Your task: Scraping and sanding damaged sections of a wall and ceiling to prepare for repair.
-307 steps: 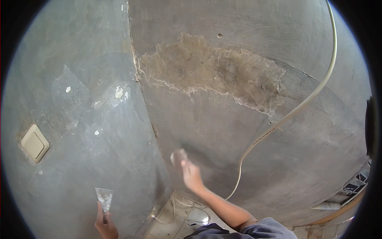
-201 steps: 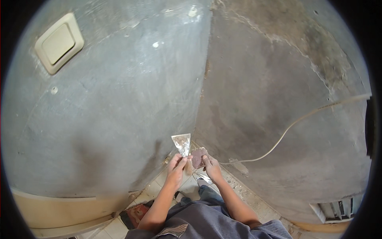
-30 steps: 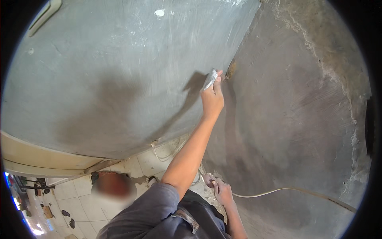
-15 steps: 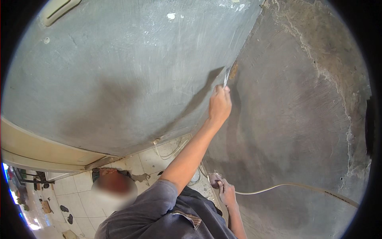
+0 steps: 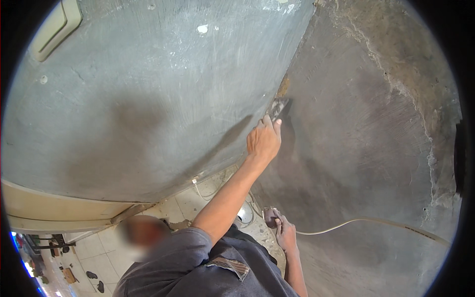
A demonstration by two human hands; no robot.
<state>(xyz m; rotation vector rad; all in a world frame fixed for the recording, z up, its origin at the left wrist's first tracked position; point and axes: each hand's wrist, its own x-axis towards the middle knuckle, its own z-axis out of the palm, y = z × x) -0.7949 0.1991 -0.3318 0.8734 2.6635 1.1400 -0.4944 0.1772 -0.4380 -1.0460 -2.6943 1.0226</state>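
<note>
My left hand (image 5: 263,142) is raised to the inner corner where two grey plastered walls meet. It grips a small putty knife (image 5: 278,106) whose blade lies against the corner seam, just below a brownish spot (image 5: 283,89). My right hand (image 5: 286,235) hangs low near the foot of the right wall (image 5: 356,148) and is closed around a second small tool or lump of filler (image 5: 270,216); I cannot tell which.
A white cable (image 5: 376,222) runs across the right wall's lower part. Rough brown bare plaster (image 5: 396,54) shows at its top. A cream switch plate (image 5: 54,24) sits on the left wall. A cream board (image 5: 49,208) and tiled floor (image 5: 106,242) lie below.
My left hand and the putty knife have slid slightly down the corner seam since half a second ago. My right hand stays low with its load.
</note>
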